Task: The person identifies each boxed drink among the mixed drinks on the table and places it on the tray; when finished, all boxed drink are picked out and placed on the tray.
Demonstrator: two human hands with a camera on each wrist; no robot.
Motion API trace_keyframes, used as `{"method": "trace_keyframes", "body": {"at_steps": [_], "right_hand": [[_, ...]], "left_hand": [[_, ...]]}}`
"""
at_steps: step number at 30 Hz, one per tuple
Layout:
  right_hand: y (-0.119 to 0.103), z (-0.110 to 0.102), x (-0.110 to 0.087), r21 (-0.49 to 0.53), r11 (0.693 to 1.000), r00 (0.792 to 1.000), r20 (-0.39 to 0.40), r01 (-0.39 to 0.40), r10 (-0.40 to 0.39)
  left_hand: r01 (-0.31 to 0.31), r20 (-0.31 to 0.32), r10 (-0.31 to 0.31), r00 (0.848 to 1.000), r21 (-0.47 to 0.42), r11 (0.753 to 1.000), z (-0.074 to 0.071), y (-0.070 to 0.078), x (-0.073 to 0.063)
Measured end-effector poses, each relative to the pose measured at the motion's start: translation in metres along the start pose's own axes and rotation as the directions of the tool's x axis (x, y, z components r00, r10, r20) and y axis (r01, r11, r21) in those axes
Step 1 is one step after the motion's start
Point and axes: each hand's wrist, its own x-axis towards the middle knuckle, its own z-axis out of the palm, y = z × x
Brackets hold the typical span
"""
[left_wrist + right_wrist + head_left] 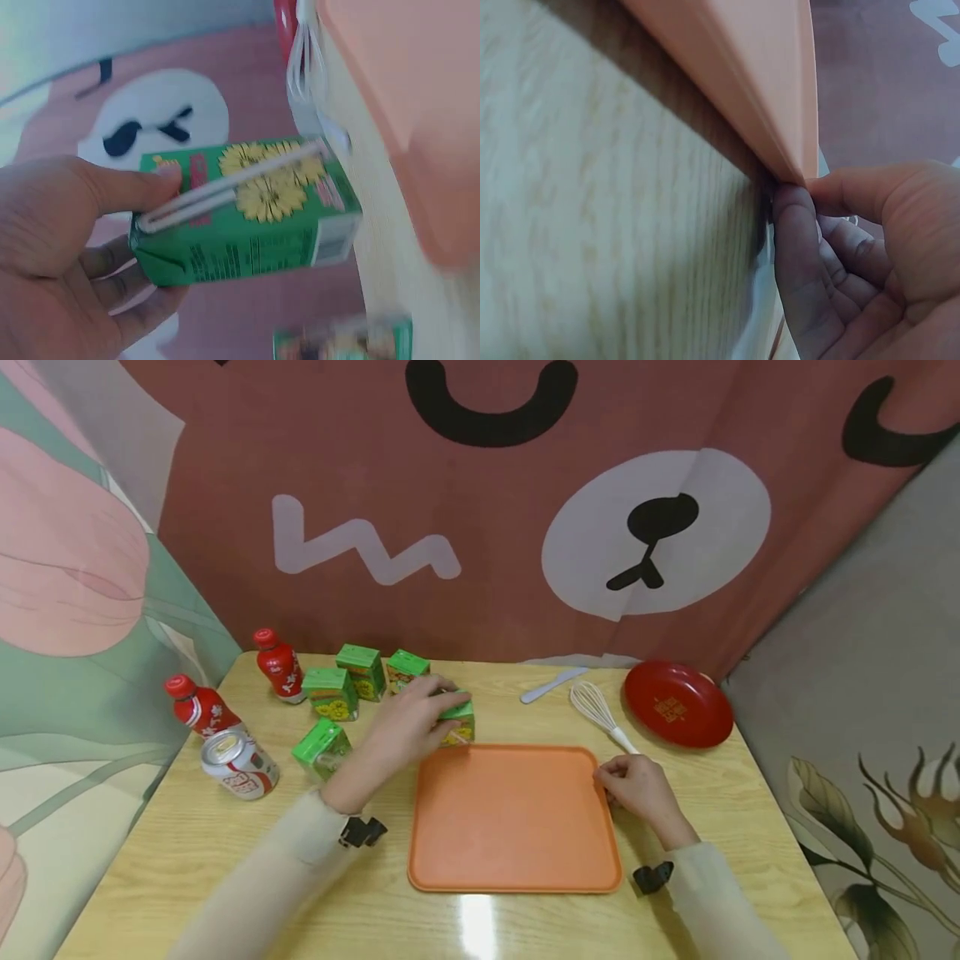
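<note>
My left hand [405, 720] grips one end of a green drink carton [255, 236] beside the back left corner of an orange tray [517, 818]. In the left wrist view, yellow flowers and a white straw show on the carton's side, with my thumb pressed over one end. My right hand [639, 789] pinches the tray's right rim between thumb and index finger. Seen from the right wrist, the tray's edge [754, 82] is raised off the wooden table at the pinch. Left of my left hand, another green carton [322, 748] lies near the forearm.
Several more green cartons, such as one [331, 694] at the back left, stand near two red bottles [280, 667] and a silver can [240, 766]. Behind the tray lie a pale knife [553, 686] and a whisk [595, 707]. A red plate [678, 704] sits at the back right.
</note>
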Motion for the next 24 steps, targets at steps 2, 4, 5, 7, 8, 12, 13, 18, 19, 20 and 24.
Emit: {"method": "trace_keyframes", "body": {"at_steps": [2,4,5,7,8,12,13,18,19,20,24], "right_hand": [[0.000,0.000,0.000,0.007,1.000,1.000,0.002,-0.005,0.005],[-0.001,-0.001,0.000,0.012,1.000,1.000,0.004,-0.005,0.005],[-0.002,-0.001,0.000,0.010,1.000,1.000,0.007,0.001,-0.001],[-0.003,-0.001,-0.001,0.007,1.000,1.000,0.008,0.013,-0.013],[-0.004,-0.002,-0.001,0.005,1.000,1.000,0.007,0.017,-0.017],[-0.006,-0.002,0.000,-0.011,1.000,1.000,-0.010,0.020,-0.020],[-0.006,-0.002,0.000,-0.013,1.000,1.000,-0.013,0.016,-0.017],[-0.003,0.000,0.000,-0.008,1.000,1.000,-0.001,0.020,-0.020],[-0.002,0.001,0.000,-0.006,1.000,1.000,0.002,0.022,-0.022],[-0.002,0.001,0.000,-0.005,1.000,1.000,0.003,0.025,-0.025],[-0.002,0.002,-0.002,-0.013,1.000,1.000,-0.002,0.025,-0.025]], "left_hand": [[-0.037,0.035,0.039,0.999,-0.058,0.998,0.005,0.011,0.010],[-0.056,0.076,0.066,0.995,-0.130,0.990,0.013,0.022,0.019],[-0.061,0.094,0.077,0.993,-0.161,0.985,0.017,0.028,0.024],[-0.073,0.124,0.101,0.987,-0.210,0.975,0.025,0.039,0.033],[-0.081,0.133,0.112,0.985,-0.219,0.972,0.030,0.043,0.037],[-0.115,0.163,0.151,0.975,-0.210,0.971,0.051,0.059,0.054],[-0.119,0.172,0.155,0.973,-0.202,0.972,0.057,0.062,0.058],[-0.105,0.214,0.147,0.966,-0.196,0.975,0.084,0.070,0.072],[-0.103,0.218,0.147,0.965,-0.199,0.975,0.088,0.071,0.073],[-0.103,0.220,0.147,0.964,-0.199,0.974,0.091,0.072,0.075],[-0.114,0.234,0.154,0.960,-0.179,0.977,0.101,0.077,0.079]]}}
